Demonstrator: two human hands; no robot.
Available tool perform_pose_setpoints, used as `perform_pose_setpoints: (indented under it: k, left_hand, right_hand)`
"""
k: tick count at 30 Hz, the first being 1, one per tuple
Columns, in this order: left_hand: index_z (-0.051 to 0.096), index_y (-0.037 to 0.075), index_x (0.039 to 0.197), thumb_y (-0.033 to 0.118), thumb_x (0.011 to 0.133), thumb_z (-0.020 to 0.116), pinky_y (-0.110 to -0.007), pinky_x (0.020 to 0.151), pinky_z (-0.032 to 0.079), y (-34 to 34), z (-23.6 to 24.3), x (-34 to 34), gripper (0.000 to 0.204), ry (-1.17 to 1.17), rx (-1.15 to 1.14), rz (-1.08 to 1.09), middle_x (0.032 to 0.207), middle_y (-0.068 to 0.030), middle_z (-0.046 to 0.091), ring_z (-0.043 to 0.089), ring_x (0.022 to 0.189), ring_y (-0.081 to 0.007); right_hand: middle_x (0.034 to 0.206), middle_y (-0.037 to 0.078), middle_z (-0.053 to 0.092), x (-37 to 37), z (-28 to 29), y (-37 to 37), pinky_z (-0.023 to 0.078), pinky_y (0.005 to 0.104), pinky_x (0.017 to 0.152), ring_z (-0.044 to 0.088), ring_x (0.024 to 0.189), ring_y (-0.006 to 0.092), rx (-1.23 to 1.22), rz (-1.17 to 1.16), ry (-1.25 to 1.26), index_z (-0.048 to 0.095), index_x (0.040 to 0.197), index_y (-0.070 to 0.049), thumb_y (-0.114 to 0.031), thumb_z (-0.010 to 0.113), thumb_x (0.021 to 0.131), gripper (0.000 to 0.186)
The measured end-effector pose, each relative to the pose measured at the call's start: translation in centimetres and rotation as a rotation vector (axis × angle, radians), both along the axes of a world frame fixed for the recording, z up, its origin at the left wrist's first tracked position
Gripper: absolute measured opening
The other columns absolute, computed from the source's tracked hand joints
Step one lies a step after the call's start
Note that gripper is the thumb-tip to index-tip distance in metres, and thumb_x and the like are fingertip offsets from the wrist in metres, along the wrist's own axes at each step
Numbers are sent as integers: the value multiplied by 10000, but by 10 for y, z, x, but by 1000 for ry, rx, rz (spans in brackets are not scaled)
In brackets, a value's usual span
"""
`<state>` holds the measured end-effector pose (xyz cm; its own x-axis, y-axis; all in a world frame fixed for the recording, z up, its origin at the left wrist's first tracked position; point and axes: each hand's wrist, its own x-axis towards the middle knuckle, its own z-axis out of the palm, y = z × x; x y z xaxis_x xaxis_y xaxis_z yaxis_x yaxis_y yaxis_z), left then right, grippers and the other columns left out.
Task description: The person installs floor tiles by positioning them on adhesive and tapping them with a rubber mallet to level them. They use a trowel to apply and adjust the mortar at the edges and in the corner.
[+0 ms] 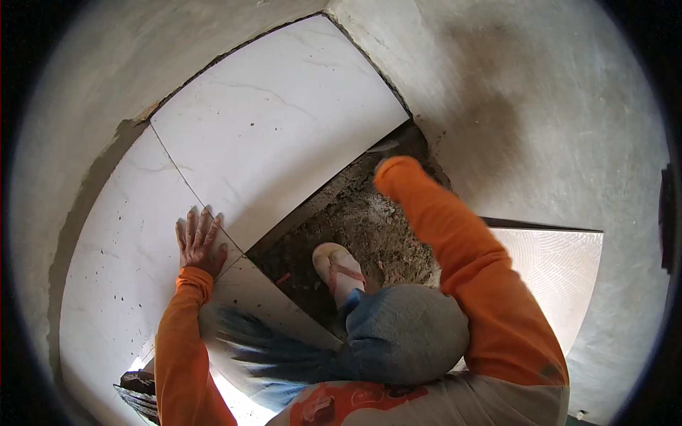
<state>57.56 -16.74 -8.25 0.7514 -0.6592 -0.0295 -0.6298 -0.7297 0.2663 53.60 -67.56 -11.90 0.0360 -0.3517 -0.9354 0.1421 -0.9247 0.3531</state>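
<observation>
My left hand (199,241) lies flat with its fingers spread on the white marbled floor tiles, across the joint beside the large far tile (277,121). My right hand (381,165) is low over the bare mortar bed (366,213), close to that tile's near right corner. Most of it is hidden by the orange sleeve. Just beyond it shows a thin pale blade, which looks like a trowel (385,147); its handle is out of sight. Left of my hand, another white tile (121,234) carries dark crumbs.
My sandalled foot (335,266) stands on the mortar bed, by a small reddish piece (283,278). Grey plastered walls (540,106) meet at the far corner. At the right, a tile with curved ridges (561,270) is by the wall. A dark container (138,394) sits lower left.
</observation>
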Motion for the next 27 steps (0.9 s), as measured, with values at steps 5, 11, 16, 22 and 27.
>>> perform_pose_setpoints:
  k: [5,11,16,22,27]
  left_hand:
    - [406,228,1385,268,744,653,-553,1129,93,25,3,4,688,-37,2,31,1494,-38,287,166,1405,-308]
    - [382,243,1399,289,773,634,-548,1132,89,20,3,-1,676,-31,18,28,1496,-33,279,159,1408,-303]
    - [373,248,1404,313,789,619,-545,1136,77,23,6,4,665,8,36,49,1498,-29,275,152,1409,-300]
    - [384,254,1398,321,798,612,-546,1138,77,21,-6,3,646,3,40,39,1504,-20,263,136,1415,-289]
    - [397,249,1391,312,788,621,-548,1137,84,27,-7,2,647,-15,45,41,1502,-18,267,141,1414,-288]
  right_hand:
    - [1290,71,542,-10,76,92,443,428,933,520,1171,287,75,216,-61,599,1203,-153,-337,572,866,385]
    - [1201,89,608,-16,109,107,455,397,919,571,1109,310,46,152,-184,617,1159,-125,-357,590,836,398]
    - [1096,182,613,-64,136,63,473,435,851,604,989,356,-107,-547,-843,542,1175,-84,-355,582,835,437]
    - [944,188,633,-79,184,3,476,476,750,622,844,372,306,-341,-762,481,1129,-52,-371,517,864,417]
    - [902,188,617,-25,180,40,485,468,709,619,838,374,453,111,-644,482,1102,-91,-416,495,867,401]
